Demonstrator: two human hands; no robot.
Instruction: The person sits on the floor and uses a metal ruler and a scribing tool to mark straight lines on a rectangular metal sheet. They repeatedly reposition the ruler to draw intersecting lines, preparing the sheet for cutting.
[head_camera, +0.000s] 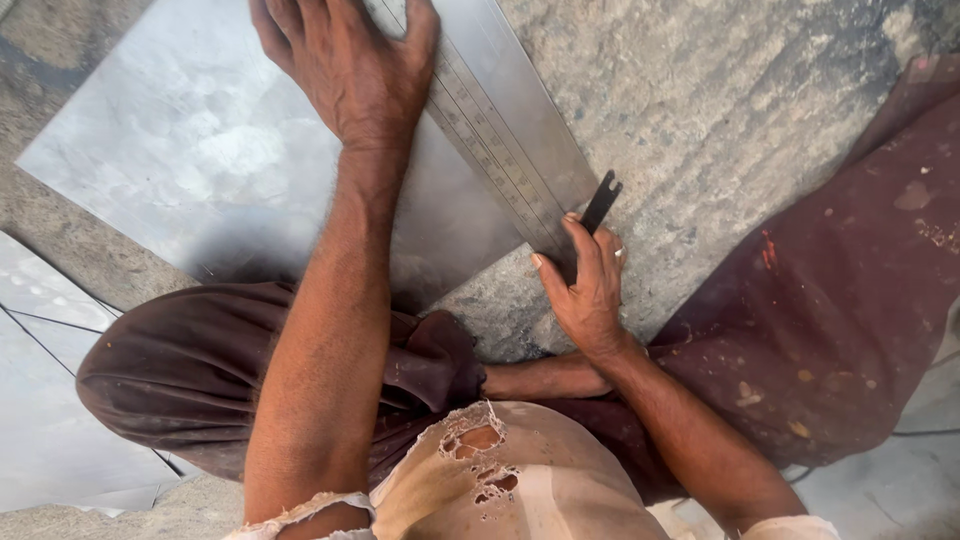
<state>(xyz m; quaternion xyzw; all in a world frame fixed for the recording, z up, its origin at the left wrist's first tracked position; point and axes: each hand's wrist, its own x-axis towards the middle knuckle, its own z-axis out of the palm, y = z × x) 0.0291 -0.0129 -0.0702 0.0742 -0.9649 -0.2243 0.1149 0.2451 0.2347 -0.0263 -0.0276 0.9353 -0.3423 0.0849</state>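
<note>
Near, the person's right hand (588, 290) closes its fingers around a thin dark scribing tool (600, 202), its tip at the near end of a steel ruler (500, 130). The ruler's long axis runs far-left across a dull grey metal sheet (200, 150) on rough concrete floor (720, 110). Farther, the left hand (345, 65) presses flat, fingers spread, holding the ruler down.

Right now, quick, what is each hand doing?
Left hand: open, pressed flat on the metal ruler lying on the metal sheet.
Right hand: closed on a thin dark tool at the ruler's near end.
</note>
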